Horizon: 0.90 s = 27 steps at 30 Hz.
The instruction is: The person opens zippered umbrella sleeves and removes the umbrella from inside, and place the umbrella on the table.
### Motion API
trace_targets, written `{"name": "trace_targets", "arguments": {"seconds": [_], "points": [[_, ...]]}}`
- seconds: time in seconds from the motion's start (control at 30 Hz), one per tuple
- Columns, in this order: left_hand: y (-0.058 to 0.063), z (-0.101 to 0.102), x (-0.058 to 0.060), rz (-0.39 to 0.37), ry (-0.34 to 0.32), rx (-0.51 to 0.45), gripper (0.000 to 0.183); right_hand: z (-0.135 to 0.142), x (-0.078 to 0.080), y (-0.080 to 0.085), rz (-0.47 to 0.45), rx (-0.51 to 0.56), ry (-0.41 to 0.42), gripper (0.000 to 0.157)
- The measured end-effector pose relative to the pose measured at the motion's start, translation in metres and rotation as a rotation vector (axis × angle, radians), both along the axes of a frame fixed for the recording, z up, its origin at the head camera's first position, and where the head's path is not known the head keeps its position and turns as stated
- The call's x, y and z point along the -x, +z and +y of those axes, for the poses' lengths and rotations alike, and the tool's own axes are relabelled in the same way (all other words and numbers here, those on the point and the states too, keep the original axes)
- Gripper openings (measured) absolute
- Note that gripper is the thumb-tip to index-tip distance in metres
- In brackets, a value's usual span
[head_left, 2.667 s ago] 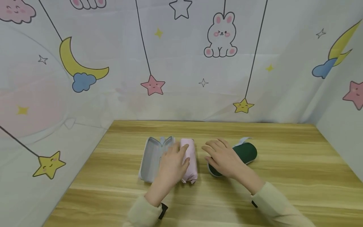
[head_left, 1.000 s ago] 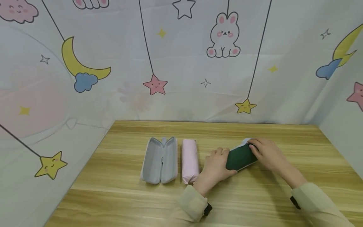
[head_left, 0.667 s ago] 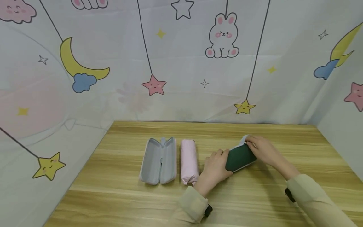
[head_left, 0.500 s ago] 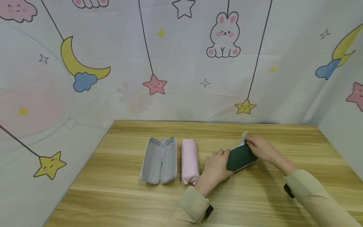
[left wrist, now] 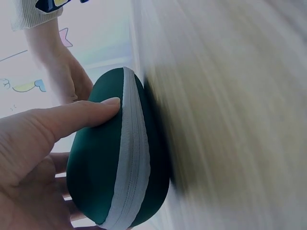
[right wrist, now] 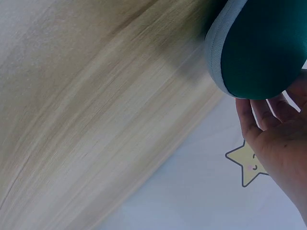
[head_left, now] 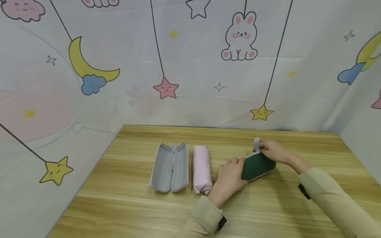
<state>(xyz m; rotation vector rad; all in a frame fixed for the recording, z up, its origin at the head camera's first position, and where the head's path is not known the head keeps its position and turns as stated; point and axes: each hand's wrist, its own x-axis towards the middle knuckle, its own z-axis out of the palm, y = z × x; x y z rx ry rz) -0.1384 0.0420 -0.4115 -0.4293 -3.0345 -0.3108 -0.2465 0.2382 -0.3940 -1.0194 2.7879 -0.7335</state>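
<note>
A dark green zippered hard case [head_left: 257, 167], shaped like a glasses case, lies slanted on the table's right half. My left hand [head_left: 230, 175] grips its near-left end. In the left wrist view, the thumb [left wrist: 98, 112] presses the green shell beside the pale grey zipper band [left wrist: 133, 158]. At the far edge, my right hand [head_left: 275, 152] has curled fingers pinching near the base of a light grey strap [head_left: 256, 144], which stands up. The zipper pull is hidden by the fingers. In the right wrist view, several fingers [right wrist: 263, 114] sit behind the rounded end of the case.
Left of my hands, a pink wrapped bundle [head_left: 202, 168] lies lengthwise. Beside it rests an opened case [head_left: 161, 168] with grey lining and a pink outside. The wooden table [head_left: 125, 205] ends at a printed cloth backdrop [head_left: 196, 112].
Both hands moved from above the table onto the green case, the left hand crossing right from the pink bundle. Lately the right hand has slid left along the far edge, and the strap has risen upright.
</note>
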Motion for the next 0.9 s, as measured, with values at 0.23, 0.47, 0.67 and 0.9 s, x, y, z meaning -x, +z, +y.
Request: {"name": "trace_targets", "arguments": {"seconds": [0.23,0.47,0.67,0.9], "points": [[-0.001,0.001,0.000,0.018,0.004,0.020,0.075,0.002,0.005,-0.003,0.057,-0.005,-0.004,0.022],[0.000,0.001,0.001,0.009,0.009,0.033,0.074,0.007,0.010,-0.004,0.162,-0.030,0.009,0.017],[0.001,0.001,0.000,0.007,0.009,0.032,0.074,0.011,0.011,-0.003,0.231,-0.015,0.062,0.020],[0.001,0.000,0.001,0.006,0.010,0.029,0.073,0.016,0.015,-0.009,0.401,-0.063,0.133,0.024]]}}
